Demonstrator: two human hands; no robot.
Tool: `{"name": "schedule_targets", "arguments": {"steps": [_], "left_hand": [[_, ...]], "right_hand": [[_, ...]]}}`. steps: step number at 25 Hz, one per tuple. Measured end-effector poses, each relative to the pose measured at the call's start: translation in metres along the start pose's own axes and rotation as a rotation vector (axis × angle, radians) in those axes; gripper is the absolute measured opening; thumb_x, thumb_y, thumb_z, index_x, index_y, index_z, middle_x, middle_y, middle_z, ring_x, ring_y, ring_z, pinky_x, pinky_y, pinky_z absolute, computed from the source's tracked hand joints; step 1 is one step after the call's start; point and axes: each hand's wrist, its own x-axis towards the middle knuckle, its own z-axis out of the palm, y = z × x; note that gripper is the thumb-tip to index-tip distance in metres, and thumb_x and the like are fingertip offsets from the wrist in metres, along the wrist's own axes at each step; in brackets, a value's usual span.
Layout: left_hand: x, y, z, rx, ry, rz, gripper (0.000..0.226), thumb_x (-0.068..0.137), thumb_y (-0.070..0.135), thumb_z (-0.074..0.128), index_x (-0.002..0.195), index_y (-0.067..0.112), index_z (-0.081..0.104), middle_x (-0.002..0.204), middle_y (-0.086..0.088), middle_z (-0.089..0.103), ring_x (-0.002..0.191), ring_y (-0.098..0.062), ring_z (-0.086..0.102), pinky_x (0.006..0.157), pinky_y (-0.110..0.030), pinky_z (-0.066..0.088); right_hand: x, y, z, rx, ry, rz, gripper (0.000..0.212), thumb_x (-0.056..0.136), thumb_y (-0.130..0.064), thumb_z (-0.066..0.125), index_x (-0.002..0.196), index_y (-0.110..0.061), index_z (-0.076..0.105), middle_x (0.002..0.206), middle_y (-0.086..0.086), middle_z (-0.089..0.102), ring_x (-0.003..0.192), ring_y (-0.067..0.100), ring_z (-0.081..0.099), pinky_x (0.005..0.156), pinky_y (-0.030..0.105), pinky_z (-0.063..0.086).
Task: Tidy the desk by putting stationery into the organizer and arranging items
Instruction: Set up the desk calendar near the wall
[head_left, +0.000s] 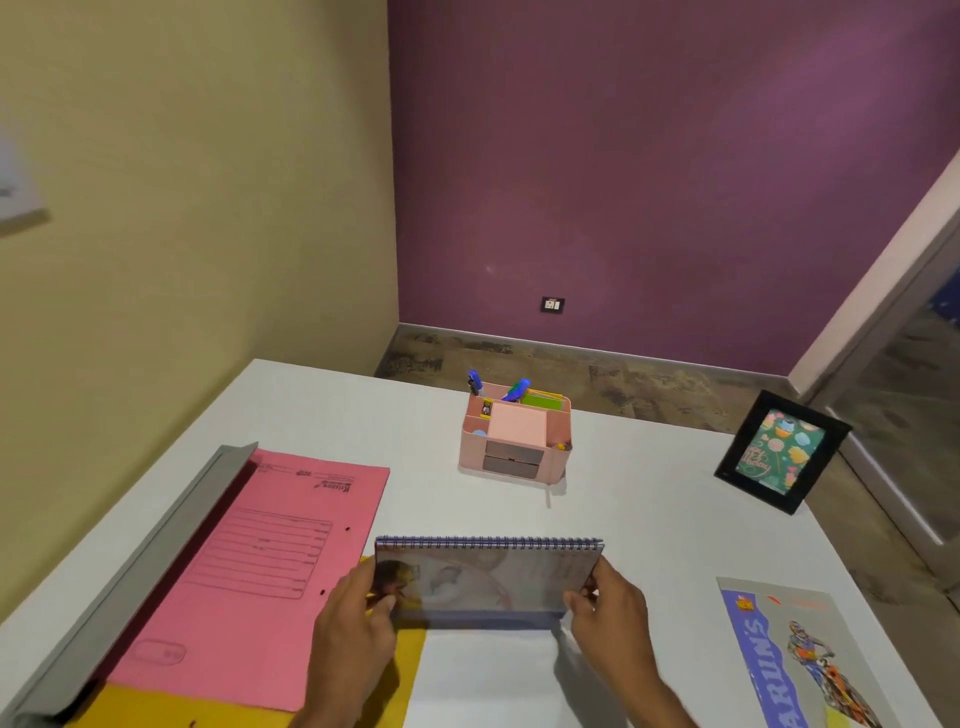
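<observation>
Both hands grip the spiral desk calendar (488, 582): left hand (358, 618) pinches its left edge, right hand (605, 618) its right. It stands near the front of the tabletop (649, 493), spiral up, long axis left-right. Pink organizer (514, 441) sits straight ahead, well apart. Hands equally near. Pink file folder (249, 571) lies left, photo frame (782, 452) far right.
</observation>
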Motion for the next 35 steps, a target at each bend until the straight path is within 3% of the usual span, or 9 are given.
{"name": "schedule_targets", "arguments": {"steps": [3,7,11,16,19,22,30,33,35], "left_hand": [[0.036,-0.003,-0.038,-0.025,0.032,-0.023,0.049,0.079,-0.005,0.070,0.117,0.024,0.061,0.104,0.006,0.068,0.096,-0.019,0.065,0.081,-0.039,0.058],[0.095,-0.001,-0.087,-0.028,0.120,-0.037,0.044,0.082,-0.007,0.066,0.116,0.021,0.060,0.102,0.004,0.067,0.096,-0.018,0.063,0.082,-0.033,0.052],[0.164,-0.009,-0.125,0.014,0.224,-0.051,0.036,0.081,-0.004,0.065,0.106,0.020,0.058,0.098,-0.002,0.069,0.090,-0.021,0.063,0.075,-0.031,0.050],[0.246,-0.035,-0.151,0.064,0.314,-0.043,0.043,0.075,-0.008,0.066,0.103,0.025,0.056,0.095,0.000,0.068,0.087,-0.023,0.061,0.071,-0.029,0.046],[0.287,-0.064,-0.155,0.088,0.333,-0.051,0.046,0.074,-0.009,0.068,0.109,0.020,0.058,0.096,0.000,0.068,0.086,-0.022,0.062,0.066,-0.026,0.046],[0.317,-0.096,-0.147,0.105,0.352,-0.099,0.044,0.076,-0.008,0.068,0.112,0.015,0.058,0.096,0.000,0.066,0.085,-0.018,0.061,0.057,-0.012,0.038],[0.362,-0.166,-0.126,0.127,0.408,-0.152,0.048,0.072,-0.010,0.070,0.111,0.016,0.061,0.091,0.000,0.068,0.076,-0.016,0.061,0.064,-0.020,0.043],[0.369,-0.175,-0.122,0.108,0.454,-0.154,0.049,0.070,-0.011,0.069,0.111,0.016,0.062,0.086,0.002,0.066,0.068,0.000,0.056,0.057,-0.006,0.037],[0.373,-0.177,-0.121,0.089,0.476,-0.155,0.050,0.071,-0.012,0.069,0.112,0.015,0.062,0.084,0.002,0.064,0.067,0.002,0.055,0.053,-0.001,0.036]], "right_hand": [[0.027,-0.050,0.020,0.000,-0.038,-0.083,0.032,0.081,0.003,0.062,0.106,-0.017,0.062,0.095,0.000,0.067,0.089,0.023,0.062,0.073,0.028,0.049],[0.073,-0.128,0.050,0.010,-0.052,-0.194,0.042,0.085,0.000,0.063,0.123,-0.016,0.056,0.124,0.003,0.064,0.111,0.027,0.060,0.092,0.039,0.053],[0.131,-0.199,0.086,-0.005,-0.073,-0.230,0.038,0.088,-0.001,0.061,0.123,-0.014,0.054,0.124,0.006,0.063,0.110,0.028,0.061,0.090,0.041,0.055],[0.211,-0.253,0.150,0.007,-0.119,-0.294,0.040,0.080,0.006,0.061,0.116,-0.013,0.058,0.119,0.007,0.067,0.105,0.028,0.065,0.085,0.039,0.059],[0.253,-0.270,0.194,-0.007,-0.139,-0.308,0.038,0.080,0.005,0.062,0.113,-0.014,0.059,0.117,0.005,0.067,0.102,0.026,0.065,0.079,0.036,0.058],[0.290,-0.276,0.240,-0.023,-0.165,-0.320,0.037,0.081,0.001,0.064,0.113,-0.016,0.059,0.116,0.005,0.067,0.101,0.026,0.065,0.080,0.039,0.058],[0.354,-0.276,0.324,-0.085,-0.205,-0.379,0.041,0.078,0.001,0.062,0.113,-0.020,0.059,0.116,0.004,0.068,0.104,0.028,0.065,0.084,0.042,0.059],[0.366,-0.278,0.341,-0.067,-0.215,-0.401,0.041,0.081,0.002,0.063,0.115,-0.019,0.057,0.121,0.003,0.066,0.108,0.027,0.063,0.083,0.039,0.057],[0.371,-0.283,0.345,-0.053,-0.220,-0.410,0.042,0.083,0.003,0.064,0.117,-0.020,0.056,0.122,0.003,0.065,0.111,0.026,0.062,0.083,0.038,0.057]]}}
